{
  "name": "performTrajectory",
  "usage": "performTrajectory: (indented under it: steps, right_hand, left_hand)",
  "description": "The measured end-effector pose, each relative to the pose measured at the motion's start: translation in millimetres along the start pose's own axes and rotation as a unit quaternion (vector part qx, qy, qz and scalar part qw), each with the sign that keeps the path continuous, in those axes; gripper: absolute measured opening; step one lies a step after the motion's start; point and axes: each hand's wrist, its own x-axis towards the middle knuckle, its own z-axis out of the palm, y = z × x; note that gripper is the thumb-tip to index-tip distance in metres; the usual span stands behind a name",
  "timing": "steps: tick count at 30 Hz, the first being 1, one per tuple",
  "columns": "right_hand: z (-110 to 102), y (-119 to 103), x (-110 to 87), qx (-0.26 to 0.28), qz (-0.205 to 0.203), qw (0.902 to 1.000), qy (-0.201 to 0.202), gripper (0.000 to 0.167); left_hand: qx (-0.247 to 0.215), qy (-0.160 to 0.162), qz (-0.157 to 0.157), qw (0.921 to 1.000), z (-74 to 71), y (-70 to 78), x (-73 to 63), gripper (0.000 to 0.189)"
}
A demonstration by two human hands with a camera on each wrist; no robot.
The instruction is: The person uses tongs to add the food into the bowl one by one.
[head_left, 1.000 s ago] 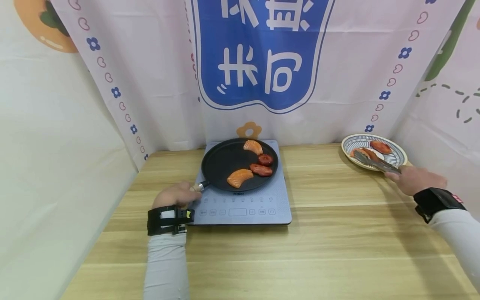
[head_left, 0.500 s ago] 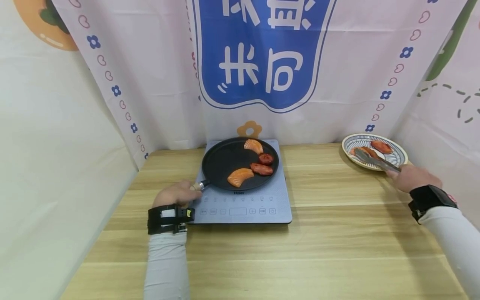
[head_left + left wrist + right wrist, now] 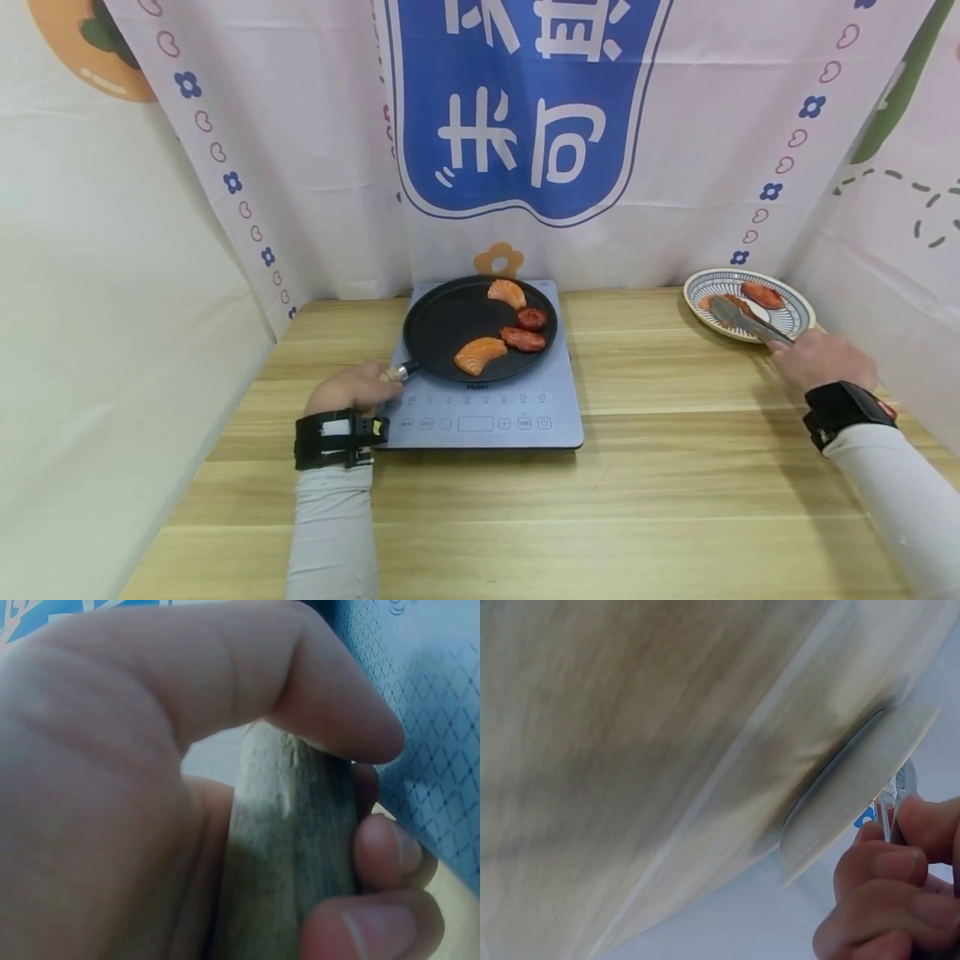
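Observation:
My left hand (image 3: 345, 390) grips the wooden handle (image 3: 289, 832) of a round black frying pan (image 3: 442, 325), its fingers curled round the wood. Two orange salmon pieces (image 3: 480, 356) and two glossy red pieces of food (image 3: 522, 338) lie in the pan. Over at the right, my right hand (image 3: 823, 360) holds metal tongs (image 3: 761, 328), whose tips reach down over the patterned plate (image 3: 806, 318). A reddish piece of food (image 3: 762, 294) lies at the plate's back right. More food on the plate is partly hidden under the tongs.
The pan stands on a grey induction cooker (image 3: 487, 433) with a touch panel along its front. Both rest on a wooden table (image 3: 660, 500). A printed cloth (image 3: 337, 183) hangs behind, and the plate stands near the right-hand cloth wall.
My right hand and forearm have shifted left, and the tongs' tips have moved slightly right over the plate. The left hand and the pan have stayed in place.

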Motion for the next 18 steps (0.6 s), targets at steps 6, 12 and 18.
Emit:
performTrajectory:
  steps: [6,12,18]
  right_hand:
    - [2.9,-1.6,-1.0,-0.004,-0.007,0.9999,0.010,0.067]
    - [5.7,-2.9,-1.1,-0.019,-0.027,0.9994,0.008,0.065]
    - [6.1,-6.4,-1.5,-0.022,-0.029,0.9992,0.015,0.068]
  left_hand:
    - [0.009,0.003,-0.003,1.0000,-0.1,0.9,-2.1,0.023]
    - [0.005,0.005,-0.004,1.0000,0.4,1.6,-2.5,0.023]
    - [-0.001,0.001,0.003,1.0000,-0.1,1.8,-4.0,0.022]
